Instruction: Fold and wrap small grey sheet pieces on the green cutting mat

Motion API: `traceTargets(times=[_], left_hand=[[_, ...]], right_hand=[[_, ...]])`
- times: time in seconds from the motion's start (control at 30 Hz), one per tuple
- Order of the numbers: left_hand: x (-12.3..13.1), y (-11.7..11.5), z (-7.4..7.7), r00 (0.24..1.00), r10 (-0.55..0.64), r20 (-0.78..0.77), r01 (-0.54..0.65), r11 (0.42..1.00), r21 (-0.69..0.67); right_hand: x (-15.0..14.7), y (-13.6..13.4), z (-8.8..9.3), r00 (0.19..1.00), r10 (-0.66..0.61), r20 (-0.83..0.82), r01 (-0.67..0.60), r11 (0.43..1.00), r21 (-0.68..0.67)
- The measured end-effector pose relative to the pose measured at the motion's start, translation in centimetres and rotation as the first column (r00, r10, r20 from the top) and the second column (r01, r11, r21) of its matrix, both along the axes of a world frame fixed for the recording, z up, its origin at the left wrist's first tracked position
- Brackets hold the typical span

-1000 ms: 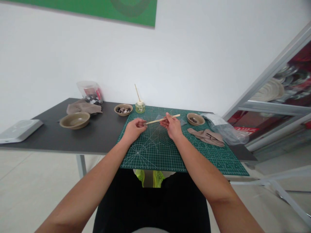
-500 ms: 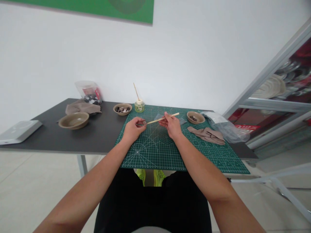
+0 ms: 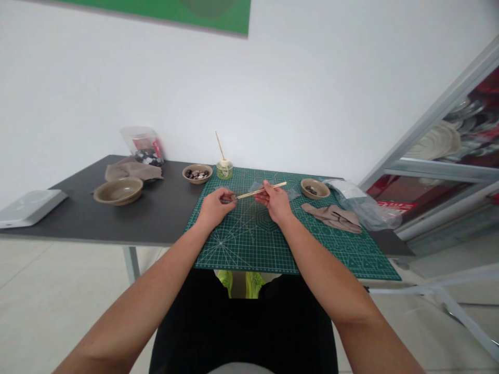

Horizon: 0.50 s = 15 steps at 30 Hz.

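My right hand (image 3: 278, 204) holds a pair of light wooden chopsticks (image 3: 246, 195) above the green cutting mat (image 3: 249, 254). Their thick ends stick out past the fingers to the right, and the thin ends reach my left hand (image 3: 212, 210). The left fingers are pinched at those tips; a small brownish thing shows there, too small to name. Beneath and behind the right hand lies a clear plastic bag (image 3: 292, 194). A small bowl (image 3: 322, 190) with a few dark stones and a crumpled brown cloth (image 3: 335, 217) sit to the right.
Left of the mat stands a bowl of dark and pale stones (image 3: 197, 181), beside a glass jar with a stick (image 3: 224, 169). Farther left are a larger bowl (image 3: 119, 192), another cloth (image 3: 132, 169), a clear tub (image 3: 142, 145) and a white device (image 3: 33, 208). A plastic package (image 3: 362, 205) lies right.
The left fingers have moved slightly at the chopstick tips, and the brownish thing there shows less. The right hand keeps the same grip. The view has shifted a little.
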State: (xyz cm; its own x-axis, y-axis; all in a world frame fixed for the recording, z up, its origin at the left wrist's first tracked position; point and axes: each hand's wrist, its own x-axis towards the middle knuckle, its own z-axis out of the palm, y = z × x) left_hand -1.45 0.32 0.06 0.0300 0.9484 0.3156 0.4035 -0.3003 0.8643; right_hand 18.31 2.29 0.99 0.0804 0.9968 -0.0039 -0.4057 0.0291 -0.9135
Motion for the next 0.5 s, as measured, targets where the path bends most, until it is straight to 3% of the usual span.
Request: traceTargets(times=[0.5], left_hand=[[-0.05, 0.11, 0.17, 0.993, 0.043, -0.107, -0.034, 0.996, 0.081]], right_hand=[[0.25, 0.02, -0.14, 1.000, -0.031, 0.003, 0.031, 0.999, 0.009]])
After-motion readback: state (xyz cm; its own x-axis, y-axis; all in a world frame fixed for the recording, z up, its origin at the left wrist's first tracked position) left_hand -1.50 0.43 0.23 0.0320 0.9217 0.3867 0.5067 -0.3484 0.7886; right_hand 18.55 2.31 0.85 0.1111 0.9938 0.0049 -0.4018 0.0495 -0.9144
